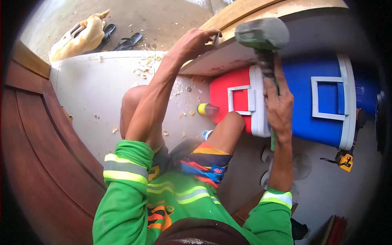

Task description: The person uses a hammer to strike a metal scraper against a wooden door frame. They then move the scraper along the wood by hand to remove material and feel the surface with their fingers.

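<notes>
A mallet [267, 33] with a pale, blurred head and a green and black handle is raised upright in my right hand [279, 104]. My right fingers wrap around its handle, beside the red and blue coolers. My left hand [197, 42] reaches forward to the edge of a light wooden frame [245, 18]. Between its thumb and fingers it pinches a narrow metal piece [215, 39] against the wood; most of that piece is hidden, so its kind is unclear. The mallet's head is just right of the left hand, apart from it.
A red cooler [218, 87] and a blue cooler [300, 98] stand at my right, with a yellow tape measure [345, 161] beyond. Wood shavings [147, 67] and a bottle [207, 109] lie near my knees. A brown panelled door [45, 155] is left; a dog [81, 36] lies outside near slippers [128, 41].
</notes>
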Action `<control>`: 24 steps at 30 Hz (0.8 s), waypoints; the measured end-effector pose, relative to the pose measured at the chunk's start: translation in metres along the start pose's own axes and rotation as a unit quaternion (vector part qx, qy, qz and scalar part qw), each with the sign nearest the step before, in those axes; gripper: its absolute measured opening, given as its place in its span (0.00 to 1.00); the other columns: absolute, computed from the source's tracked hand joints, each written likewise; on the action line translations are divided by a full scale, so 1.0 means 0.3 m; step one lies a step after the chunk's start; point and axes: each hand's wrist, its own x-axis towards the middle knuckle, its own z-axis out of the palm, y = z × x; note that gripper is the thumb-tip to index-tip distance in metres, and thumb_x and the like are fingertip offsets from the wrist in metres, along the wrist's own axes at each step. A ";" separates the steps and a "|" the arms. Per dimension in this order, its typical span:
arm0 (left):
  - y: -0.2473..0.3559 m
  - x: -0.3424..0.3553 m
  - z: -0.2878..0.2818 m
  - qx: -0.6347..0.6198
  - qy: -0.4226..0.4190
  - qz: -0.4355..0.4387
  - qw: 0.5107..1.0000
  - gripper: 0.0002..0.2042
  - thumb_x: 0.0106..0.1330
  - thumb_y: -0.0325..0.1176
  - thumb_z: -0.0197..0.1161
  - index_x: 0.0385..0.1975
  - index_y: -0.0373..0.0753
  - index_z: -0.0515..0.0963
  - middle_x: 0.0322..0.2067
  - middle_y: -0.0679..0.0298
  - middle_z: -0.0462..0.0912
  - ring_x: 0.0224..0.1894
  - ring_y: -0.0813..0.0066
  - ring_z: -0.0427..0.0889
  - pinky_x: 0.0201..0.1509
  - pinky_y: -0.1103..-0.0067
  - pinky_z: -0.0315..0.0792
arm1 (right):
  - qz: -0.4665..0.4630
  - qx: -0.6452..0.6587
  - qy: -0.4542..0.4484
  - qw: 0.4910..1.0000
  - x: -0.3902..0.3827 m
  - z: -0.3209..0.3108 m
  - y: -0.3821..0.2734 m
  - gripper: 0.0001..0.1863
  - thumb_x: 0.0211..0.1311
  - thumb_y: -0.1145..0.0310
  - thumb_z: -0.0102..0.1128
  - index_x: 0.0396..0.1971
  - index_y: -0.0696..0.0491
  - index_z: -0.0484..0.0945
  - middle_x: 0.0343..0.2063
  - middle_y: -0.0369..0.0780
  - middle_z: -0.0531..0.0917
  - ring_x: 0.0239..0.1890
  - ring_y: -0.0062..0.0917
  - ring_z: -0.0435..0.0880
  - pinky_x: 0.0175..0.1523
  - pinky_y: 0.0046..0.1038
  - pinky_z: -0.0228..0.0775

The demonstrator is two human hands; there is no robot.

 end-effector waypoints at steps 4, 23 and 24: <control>0.025 -0.037 -0.082 -0.238 0.090 0.014 0.967 0.18 0.61 0.29 0.69 0.52 0.38 0.77 0.42 0.63 0.85 0.45 0.77 0.83 0.51 0.78 0.78 | 0.162 0.130 0.030 0.978 -0.136 -0.041 0.017 0.29 0.72 0.67 0.47 0.71 0.45 0.57 0.24 0.32 0.73 0.19 0.11 0.62 0.23 0.17 0.58; 0.003 0.024 0.045 -0.278 0.104 -0.045 0.954 0.18 0.61 0.33 0.70 0.49 0.34 0.77 0.43 0.60 0.85 0.47 0.74 0.84 0.53 0.79 0.77 | -0.048 0.005 0.006 0.999 -0.019 -0.119 -0.053 0.29 0.70 0.71 0.50 0.70 0.43 0.60 0.36 0.37 0.78 0.29 0.15 0.71 0.32 0.18 0.66; -0.016 0.025 0.034 -0.274 0.111 -0.051 0.954 0.18 0.61 0.33 0.70 0.49 0.34 0.77 0.43 0.60 0.85 0.47 0.74 0.84 0.53 0.79 0.77 | -0.090 -0.010 0.001 0.996 0.026 -0.118 -0.089 0.29 0.70 0.72 0.50 0.70 0.44 0.61 0.39 0.39 0.80 0.32 0.17 0.75 0.34 0.19 0.69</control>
